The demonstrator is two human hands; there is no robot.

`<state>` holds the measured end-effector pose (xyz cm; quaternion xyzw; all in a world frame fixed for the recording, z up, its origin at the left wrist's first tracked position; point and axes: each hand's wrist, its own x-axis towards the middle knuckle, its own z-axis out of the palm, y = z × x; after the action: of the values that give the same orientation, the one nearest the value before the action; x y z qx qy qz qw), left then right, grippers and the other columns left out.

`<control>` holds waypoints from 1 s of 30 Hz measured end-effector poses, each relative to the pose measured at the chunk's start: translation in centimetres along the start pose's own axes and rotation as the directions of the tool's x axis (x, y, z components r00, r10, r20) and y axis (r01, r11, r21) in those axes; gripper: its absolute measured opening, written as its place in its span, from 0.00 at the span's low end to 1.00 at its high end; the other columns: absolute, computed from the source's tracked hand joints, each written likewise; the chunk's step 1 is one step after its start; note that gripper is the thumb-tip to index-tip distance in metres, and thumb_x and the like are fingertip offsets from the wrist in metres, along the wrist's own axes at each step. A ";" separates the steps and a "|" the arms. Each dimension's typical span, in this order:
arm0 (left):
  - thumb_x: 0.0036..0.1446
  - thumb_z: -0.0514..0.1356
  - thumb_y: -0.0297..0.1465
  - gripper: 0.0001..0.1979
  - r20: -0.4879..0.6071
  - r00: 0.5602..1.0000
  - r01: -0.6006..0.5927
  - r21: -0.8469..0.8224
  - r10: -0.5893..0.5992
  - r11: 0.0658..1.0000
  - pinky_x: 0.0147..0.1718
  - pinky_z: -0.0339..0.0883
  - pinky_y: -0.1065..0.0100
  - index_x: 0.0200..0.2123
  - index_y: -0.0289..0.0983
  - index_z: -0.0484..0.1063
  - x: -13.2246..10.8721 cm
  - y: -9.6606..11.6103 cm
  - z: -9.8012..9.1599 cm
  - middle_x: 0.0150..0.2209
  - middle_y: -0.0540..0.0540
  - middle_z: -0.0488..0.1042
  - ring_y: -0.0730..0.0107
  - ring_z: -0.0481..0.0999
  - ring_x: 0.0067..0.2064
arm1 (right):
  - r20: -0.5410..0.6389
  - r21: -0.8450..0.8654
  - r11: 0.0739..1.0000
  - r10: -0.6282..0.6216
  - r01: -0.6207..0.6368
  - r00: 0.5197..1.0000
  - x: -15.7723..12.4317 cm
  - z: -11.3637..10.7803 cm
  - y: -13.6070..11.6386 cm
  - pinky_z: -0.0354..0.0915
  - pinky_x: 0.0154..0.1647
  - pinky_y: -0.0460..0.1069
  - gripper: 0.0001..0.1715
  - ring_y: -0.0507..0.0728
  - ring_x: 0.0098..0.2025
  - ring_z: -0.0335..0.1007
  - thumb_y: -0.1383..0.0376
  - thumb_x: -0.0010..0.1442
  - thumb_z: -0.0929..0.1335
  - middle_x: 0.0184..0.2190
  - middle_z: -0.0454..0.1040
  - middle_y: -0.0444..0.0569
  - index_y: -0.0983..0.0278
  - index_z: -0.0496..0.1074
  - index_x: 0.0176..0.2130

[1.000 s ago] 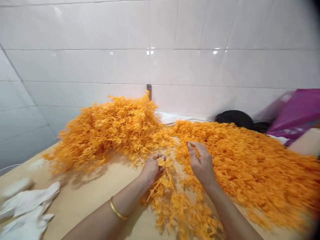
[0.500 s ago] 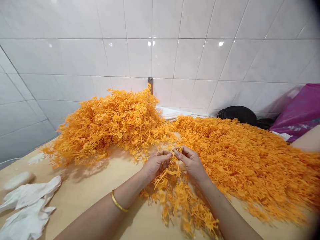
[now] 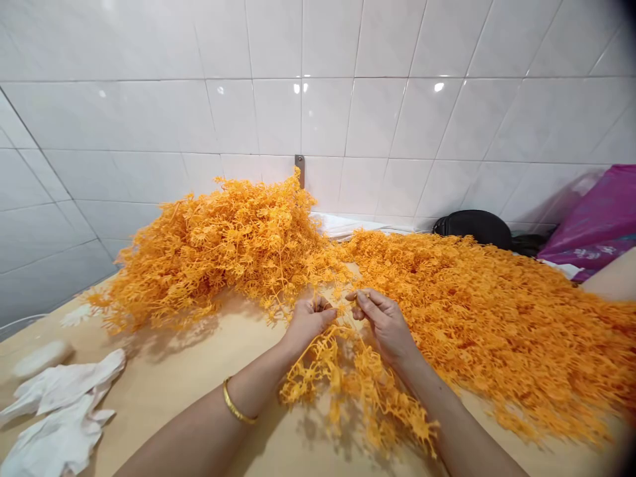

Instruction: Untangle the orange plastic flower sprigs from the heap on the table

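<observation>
As I look down through the head camera, I have both hands over the middle of the table (image 3: 173,371), close together but not touching. My left hand (image 3: 309,321) has its thumb and fingers drawn in narrow, pinching the upper end of an orange sprig (image 3: 370,368). The sprig trails from there between my forearms toward the near edge; whether its lower tips touch the table I cannot tell. My right hand (image 3: 385,323) has thumb and fingertips closed on a thin orange piece (image 3: 354,300), too small for me to say whether it belongs to the same sprig.

Beyond my left hand, a taller heap (image 3: 238,245) of orange sprigs stands toward the far edge. A flatter heap (image 3: 497,318) spreads from near my right hand out toward the right edge. Along the far edge, behind that one, I see a black case (image 3: 472,227), with a purple bag (image 3: 589,225) near the far right corner. Crumpled white cloths (image 3: 74,384) lie by the left edge, next to a white oval object (image 3: 42,358).
</observation>
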<state>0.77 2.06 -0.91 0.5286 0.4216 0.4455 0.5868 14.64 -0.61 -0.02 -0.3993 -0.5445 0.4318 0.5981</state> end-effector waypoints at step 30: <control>0.36 0.65 0.30 0.12 0.146 0.987 0.000 -0.387 0.062 0.922 0.27 0.64 0.69 0.22 0.34 0.63 -0.4 -1.2 0.6 0.20 0.52 0.68 0.76 0.69 0.23 | 0.263 -0.252 0.962 0.170 -0.103 0.950 0.1 -1.0 -0.9 0.61 0.40 0.50 0.17 0.55 0.41 0.64 0.61 0.48 0.67 0.39 0.69 0.48 0.62 0.69 0.40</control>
<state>1.29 1.44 -2.08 0.4425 0.2702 0.4865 0.7033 15.70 -0.83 0.78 -0.4386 -0.6423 0.4572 0.4313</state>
